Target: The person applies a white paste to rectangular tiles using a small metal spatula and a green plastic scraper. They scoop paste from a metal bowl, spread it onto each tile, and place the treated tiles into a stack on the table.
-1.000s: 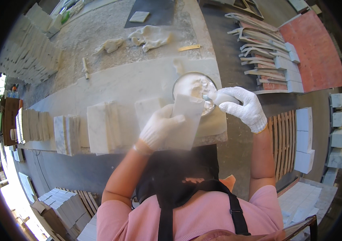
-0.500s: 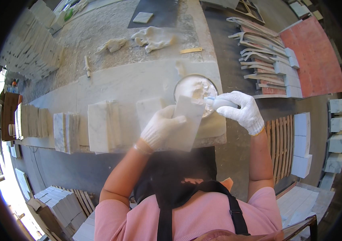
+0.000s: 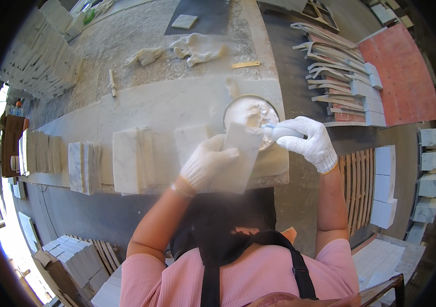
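Observation:
My left hand (image 3: 209, 159), in a white knit glove, grips a pale marble tile (image 3: 240, 158) by its left edge, thumb across its face. The tile is tilted up over the table's near edge. A round tub of white paste (image 3: 248, 109) stands behind it, partly covered by the tile's upper end. My right hand (image 3: 312, 141), gloved too, is closed around a small tool with a pale blue-grey handle (image 3: 283, 132). Its tip meets the tile's upper right corner, in front of the paste; whether it touches the tile I cannot tell.
Stacks of marble tiles (image 3: 126, 161) line the table's near edge to the left. Crumpled gloves (image 3: 195, 48), a yellow strip (image 3: 246, 64) and a white stick-like tool (image 3: 112, 83) lie farther back. Right of the table stand a slatted pallet (image 3: 357, 187) and white blocks (image 3: 384, 187).

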Demonstrator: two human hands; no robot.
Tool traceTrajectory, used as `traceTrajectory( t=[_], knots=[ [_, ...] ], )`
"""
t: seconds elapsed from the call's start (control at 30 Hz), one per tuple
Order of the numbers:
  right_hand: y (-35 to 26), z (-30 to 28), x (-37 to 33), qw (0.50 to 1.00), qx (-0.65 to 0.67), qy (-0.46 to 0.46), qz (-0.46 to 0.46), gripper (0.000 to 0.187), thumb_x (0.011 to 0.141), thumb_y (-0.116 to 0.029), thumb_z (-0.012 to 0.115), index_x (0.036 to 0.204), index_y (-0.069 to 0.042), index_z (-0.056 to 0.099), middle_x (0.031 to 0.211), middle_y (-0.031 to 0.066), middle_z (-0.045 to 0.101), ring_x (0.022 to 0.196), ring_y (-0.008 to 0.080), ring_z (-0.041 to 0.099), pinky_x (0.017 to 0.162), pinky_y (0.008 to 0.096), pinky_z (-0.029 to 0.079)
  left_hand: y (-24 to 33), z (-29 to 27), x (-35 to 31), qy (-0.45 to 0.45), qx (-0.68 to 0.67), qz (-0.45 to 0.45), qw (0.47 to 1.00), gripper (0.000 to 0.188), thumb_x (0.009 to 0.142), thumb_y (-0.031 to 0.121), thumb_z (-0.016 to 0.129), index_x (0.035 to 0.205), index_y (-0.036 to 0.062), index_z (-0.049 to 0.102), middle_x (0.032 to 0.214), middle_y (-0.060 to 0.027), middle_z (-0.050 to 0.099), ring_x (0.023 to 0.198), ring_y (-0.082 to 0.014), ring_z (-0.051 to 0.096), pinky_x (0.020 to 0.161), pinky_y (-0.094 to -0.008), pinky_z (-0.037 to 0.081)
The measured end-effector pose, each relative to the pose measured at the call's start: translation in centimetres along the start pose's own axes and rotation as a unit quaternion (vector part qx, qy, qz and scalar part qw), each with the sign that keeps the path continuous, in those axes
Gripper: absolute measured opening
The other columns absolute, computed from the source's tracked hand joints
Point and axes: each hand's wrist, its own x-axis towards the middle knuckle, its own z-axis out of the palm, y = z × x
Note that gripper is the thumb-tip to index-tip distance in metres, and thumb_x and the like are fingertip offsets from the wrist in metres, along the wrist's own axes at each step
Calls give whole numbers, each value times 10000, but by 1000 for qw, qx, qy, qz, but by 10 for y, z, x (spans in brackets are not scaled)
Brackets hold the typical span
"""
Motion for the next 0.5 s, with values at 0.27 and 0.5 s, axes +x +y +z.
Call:
traceTrajectory(
  t=[0.27, 0.5],
  knots=[
    [-1, 1, 1, 1000, -11, 3, -25, 240, 873, -135, 824, 1107, -80, 844, 1021, 71, 799, 915, 141, 730, 843, 300, 564, -2, 0, 0, -9, -34, -7, 999, 415, 978, 190, 716, 1309, -54, 661, 1142, -71, 730, 998, -130, 673, 890, -319, 564],
    [0, 3, 3, 999, -13, 2, -41, 222, 874, -139, 826, 1087, -76, 844, 1011, 66, 796, 905, 138, 727, 834, 300, 564, -8, -1, 3, -2, -33, -3, 999, 362, 980, 145, 726, 1302, -16, 698, 1121, -20, 741, 964, -90, 659, 854, -271, 548]
  ],
)
